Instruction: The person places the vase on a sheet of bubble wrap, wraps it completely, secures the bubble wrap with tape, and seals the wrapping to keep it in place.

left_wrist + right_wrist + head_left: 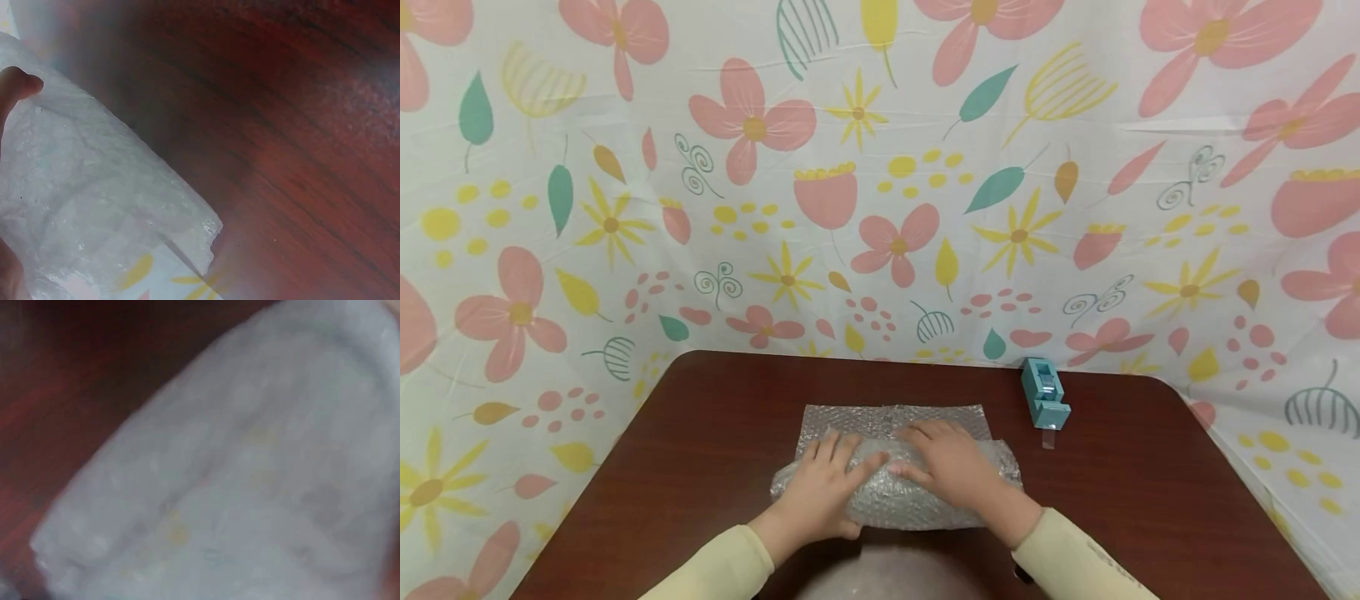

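Note:
A roll of clear bubble wrap (917, 504) lies crosswise on the table, its far part spread flat beyond the hands. Over the left half of the roll rests my left hand (820, 487), fingers pointing away and thumb stretched to the right. My right hand (958, 467) lies across the right half, palm down with fingers extended. The thumbs point toward each other. In the left wrist view, a digit presses on the crinkled wrap (112, 169). Blur softens the wrap (219, 456) in the right wrist view. Whatever may be inside the roll is hidden.
A light-blue tape dispenser (1043, 392) stands at the back right of the dark-brown table (700, 450), with a strip of tape hanging from its front. Behind the table hangs a flower-print cloth (865, 192), which also runs along both sides.

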The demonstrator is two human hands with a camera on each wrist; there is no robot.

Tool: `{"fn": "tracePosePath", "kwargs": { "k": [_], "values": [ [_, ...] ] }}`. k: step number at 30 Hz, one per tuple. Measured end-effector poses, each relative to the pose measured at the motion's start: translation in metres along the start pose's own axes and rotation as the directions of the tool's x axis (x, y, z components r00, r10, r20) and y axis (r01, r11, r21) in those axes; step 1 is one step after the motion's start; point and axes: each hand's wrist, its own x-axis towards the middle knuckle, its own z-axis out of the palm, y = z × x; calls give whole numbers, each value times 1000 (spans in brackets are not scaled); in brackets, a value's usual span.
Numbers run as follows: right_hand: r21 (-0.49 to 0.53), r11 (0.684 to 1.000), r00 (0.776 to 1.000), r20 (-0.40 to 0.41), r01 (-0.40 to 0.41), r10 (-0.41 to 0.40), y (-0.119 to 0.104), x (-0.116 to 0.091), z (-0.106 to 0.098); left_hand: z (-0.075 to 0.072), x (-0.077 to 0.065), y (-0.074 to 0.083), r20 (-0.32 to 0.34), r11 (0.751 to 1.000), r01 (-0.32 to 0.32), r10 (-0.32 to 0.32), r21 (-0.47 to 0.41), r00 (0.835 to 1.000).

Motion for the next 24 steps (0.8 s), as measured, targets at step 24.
{"fn": "tracePosePath", "kwargs": {
  "k": [24],
  "values": [
    [-47, 997, 989, 136, 59, -52, 14, -27, 13, -11, 15, 2, 180, 997, -73, 75, -13, 981]
  ]
}}
